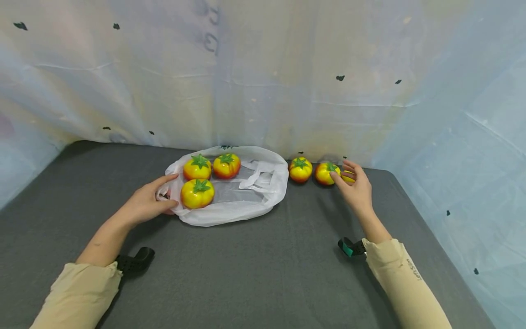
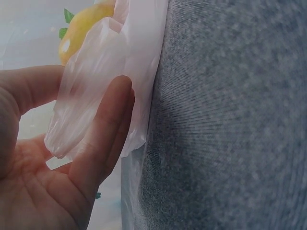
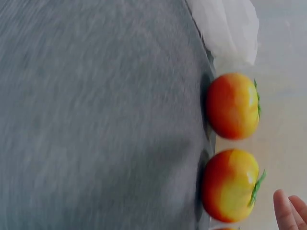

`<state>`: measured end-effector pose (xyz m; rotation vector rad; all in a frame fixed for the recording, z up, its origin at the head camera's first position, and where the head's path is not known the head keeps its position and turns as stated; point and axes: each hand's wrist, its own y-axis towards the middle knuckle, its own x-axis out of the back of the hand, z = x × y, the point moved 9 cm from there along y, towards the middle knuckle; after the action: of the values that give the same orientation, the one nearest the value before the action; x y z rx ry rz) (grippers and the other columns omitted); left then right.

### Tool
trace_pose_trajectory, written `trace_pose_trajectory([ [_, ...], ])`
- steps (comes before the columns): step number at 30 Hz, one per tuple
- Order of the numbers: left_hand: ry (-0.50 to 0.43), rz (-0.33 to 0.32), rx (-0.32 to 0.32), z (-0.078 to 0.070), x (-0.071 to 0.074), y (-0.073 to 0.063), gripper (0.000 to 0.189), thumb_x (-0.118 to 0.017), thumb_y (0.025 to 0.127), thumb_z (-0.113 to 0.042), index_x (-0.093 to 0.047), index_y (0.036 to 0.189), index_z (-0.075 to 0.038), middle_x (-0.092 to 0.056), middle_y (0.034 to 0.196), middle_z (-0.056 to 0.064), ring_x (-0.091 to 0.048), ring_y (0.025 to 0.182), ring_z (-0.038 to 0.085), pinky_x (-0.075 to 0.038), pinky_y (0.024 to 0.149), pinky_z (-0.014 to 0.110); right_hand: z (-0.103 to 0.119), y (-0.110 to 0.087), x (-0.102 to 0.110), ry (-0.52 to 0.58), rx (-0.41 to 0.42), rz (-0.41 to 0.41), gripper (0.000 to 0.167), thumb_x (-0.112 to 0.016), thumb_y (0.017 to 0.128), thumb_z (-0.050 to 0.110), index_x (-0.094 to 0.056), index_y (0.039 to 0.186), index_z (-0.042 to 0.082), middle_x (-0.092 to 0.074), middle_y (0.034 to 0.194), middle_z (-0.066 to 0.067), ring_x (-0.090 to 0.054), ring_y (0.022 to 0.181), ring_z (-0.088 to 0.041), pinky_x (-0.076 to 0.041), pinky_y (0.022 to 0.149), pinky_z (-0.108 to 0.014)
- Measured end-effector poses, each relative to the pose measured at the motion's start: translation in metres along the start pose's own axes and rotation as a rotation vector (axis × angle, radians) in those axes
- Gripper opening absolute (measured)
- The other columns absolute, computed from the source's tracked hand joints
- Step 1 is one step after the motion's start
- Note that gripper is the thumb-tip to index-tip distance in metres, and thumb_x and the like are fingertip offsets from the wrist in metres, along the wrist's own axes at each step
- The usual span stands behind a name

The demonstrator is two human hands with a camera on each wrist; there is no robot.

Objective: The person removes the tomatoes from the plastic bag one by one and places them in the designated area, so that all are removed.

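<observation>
A white plastic bag [image 1: 234, 214] lies spread open on the dark table with three yellow-red tomatoes inside: one tomato [image 1: 197, 193] in front, another tomato [image 1: 198, 167] behind it, and a third tomato [image 1: 227, 165] beside that. My left hand [image 1: 145, 201] holds the bag's left end, thumb and fingers on either side of the plastic [image 2: 91, 91]. To the bag's right, a row of tomatoes starts with a tomato [image 1: 300, 169], then a tomato [image 1: 326, 173]. My right hand [image 1: 356, 188] is over the row's right end, fingers spread, partly hiding the last tomato [image 1: 348, 177].
Behind the table [image 1: 255, 274] hangs pale plastic sheeting [image 1: 263, 91], close behind the bag and the row. More sheeting [image 1: 464, 201] runs along the right side. Black straps [image 1: 135, 260] are worn at both wrists.
</observation>
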<state>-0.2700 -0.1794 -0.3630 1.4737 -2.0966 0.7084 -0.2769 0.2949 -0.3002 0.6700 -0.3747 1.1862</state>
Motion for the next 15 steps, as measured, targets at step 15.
trace_pose_trajectory([
  [15, 0.025, -0.011, 0.002, -0.002, 0.003, -0.002, 0.078, -0.064, 0.089, -0.025, -0.022, 0.151, -0.003, -0.028, 0.145, 0.038, -0.06, 0.091, 0.028, -0.039, 0.095, 0.06, 0.019, 0.0, -0.034, 0.075, 0.042, 0.065, 0.058, -0.066, 0.09, 0.031, -0.044, 0.14, 0.009, -0.05, 0.137, -0.018, -0.052, 0.121, -0.033, -0.043, 0.099, -0.049],
])
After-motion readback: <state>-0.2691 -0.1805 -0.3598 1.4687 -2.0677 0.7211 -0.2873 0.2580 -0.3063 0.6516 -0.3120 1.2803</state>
